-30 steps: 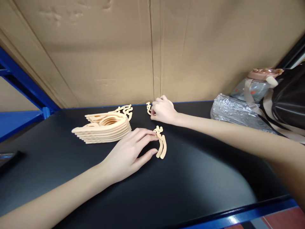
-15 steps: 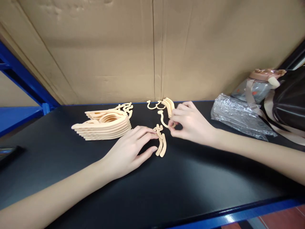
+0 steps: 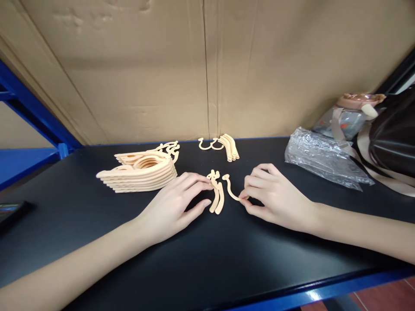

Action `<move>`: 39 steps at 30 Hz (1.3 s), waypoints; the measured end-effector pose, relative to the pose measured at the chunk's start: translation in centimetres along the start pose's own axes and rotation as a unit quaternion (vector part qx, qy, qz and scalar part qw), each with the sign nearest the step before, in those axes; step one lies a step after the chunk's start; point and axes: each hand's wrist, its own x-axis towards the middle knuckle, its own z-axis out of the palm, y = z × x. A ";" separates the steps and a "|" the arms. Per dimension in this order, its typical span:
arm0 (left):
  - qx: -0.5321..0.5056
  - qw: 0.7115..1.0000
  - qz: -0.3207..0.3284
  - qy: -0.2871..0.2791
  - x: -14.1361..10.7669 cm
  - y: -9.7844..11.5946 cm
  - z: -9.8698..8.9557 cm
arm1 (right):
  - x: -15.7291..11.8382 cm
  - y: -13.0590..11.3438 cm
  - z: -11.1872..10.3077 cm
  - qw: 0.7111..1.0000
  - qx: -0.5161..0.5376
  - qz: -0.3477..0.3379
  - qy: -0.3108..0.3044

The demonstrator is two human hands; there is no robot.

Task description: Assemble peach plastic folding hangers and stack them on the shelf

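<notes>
Small cream curved pieces (image 3: 216,198) lie together at mid-table. My left hand (image 3: 178,201) rests beside them on the left, its fingers apart and a fingertip touching their upper part. A cream hook (image 3: 230,188) is pinched at its right end by my right hand (image 3: 275,196), to the right of the curved pieces; its rounded end points up and left. At the left stands a neat stack of cream hanger-shaped parts (image 3: 139,178), with several smaller pieces (image 3: 170,148) behind it.
Near the back edge lie two hooks (image 3: 207,144) and several curved arms (image 3: 229,147). Clear plastic wrap (image 3: 324,157), a bottle (image 3: 348,116) and a dark bag (image 3: 394,134) are at the right. A dark flat device (image 3: 11,211) lies far left. Cardboard (image 3: 145,73) stands behind the table.
My right hand has come nearer and slightly right, carrying the hook away from the pieces at the back. My left hand has barely moved.
</notes>
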 end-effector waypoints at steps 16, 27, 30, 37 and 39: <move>-0.015 1.000 0.001 -0.010 0.0 0.2 -0.3 | 8.7 8.5 2.1 0.960 -0.028 0.264 -0.085; -0.021 1.000 0.007 -0.011 -0.1 0.0 -0.2 | 11.1 12.7 4.4 0.937 0.057 0.314 -0.141; -0.020 1.000 0.007 -0.015 -0.1 0.0 -0.1 | 11.1 13.2 4.5 0.932 0.094 0.315 -0.153; -0.021 1.000 0.007 -0.018 0.0 0.0 -0.2 | 10.9 13.8 4.5 0.924 0.121 0.330 -0.149; -0.020 1.000 0.006 -0.020 0.0 0.0 -0.2 | 10.9 13.8 4.6 0.923 0.128 0.331 -0.151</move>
